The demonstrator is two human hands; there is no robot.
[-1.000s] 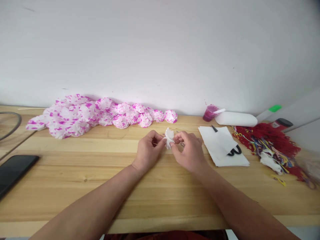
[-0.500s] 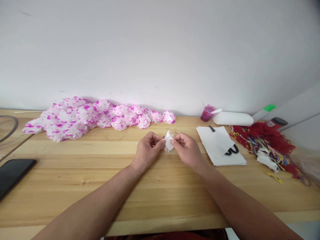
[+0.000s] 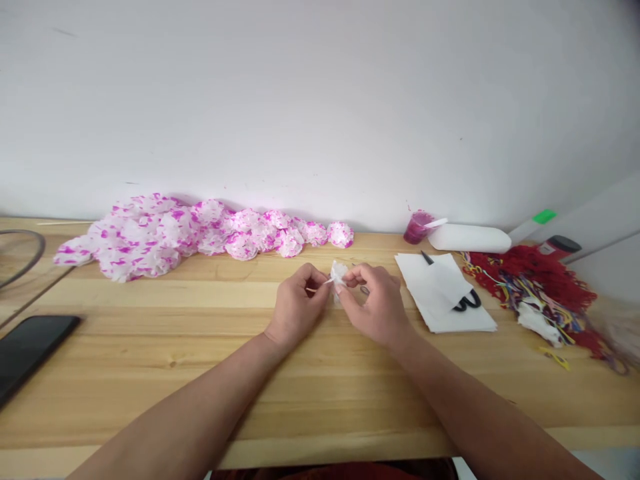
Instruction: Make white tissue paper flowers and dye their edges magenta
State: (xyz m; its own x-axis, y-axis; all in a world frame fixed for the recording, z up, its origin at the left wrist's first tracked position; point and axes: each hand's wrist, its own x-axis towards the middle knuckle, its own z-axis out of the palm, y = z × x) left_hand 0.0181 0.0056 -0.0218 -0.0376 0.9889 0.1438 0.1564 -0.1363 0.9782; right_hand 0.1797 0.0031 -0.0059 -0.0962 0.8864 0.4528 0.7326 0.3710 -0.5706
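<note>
A small bunched piece of white tissue paper (image 3: pixel 339 271) is held just above the table, between my two hands. My left hand (image 3: pixel 299 301) is closed, thumb and forefinger pinching a thin twisted end at the paper's left side. A short pale strand shows at these fingers; whether it is thread or paper I cannot tell. From the right, my right hand (image 3: pixel 373 301) pinches the paper's body with thumb and fingertips, its other fingers curled. A small grey loop shows beside the right fingers, too small to name.
Pink-spotted white paper flowers (image 3: pixel 145 233) line the wall. On the right are a stack of white sheets (image 3: pixel 425 293), black-handled scissors (image 3: pixel 467 301) partly under paper, a purple cup (image 3: pixel 418 228), a white roll (image 3: pixel 470 238) and tangled red yarn (image 3: pixel 545 280). A phone (image 3: pixel 35 350) lies left.
My right fingers have shifted a little and curl more around the tissue paper. The paper looks more gathered, and its left end is drawn thin toward my left fingertips. The view has shifted slightly.
</note>
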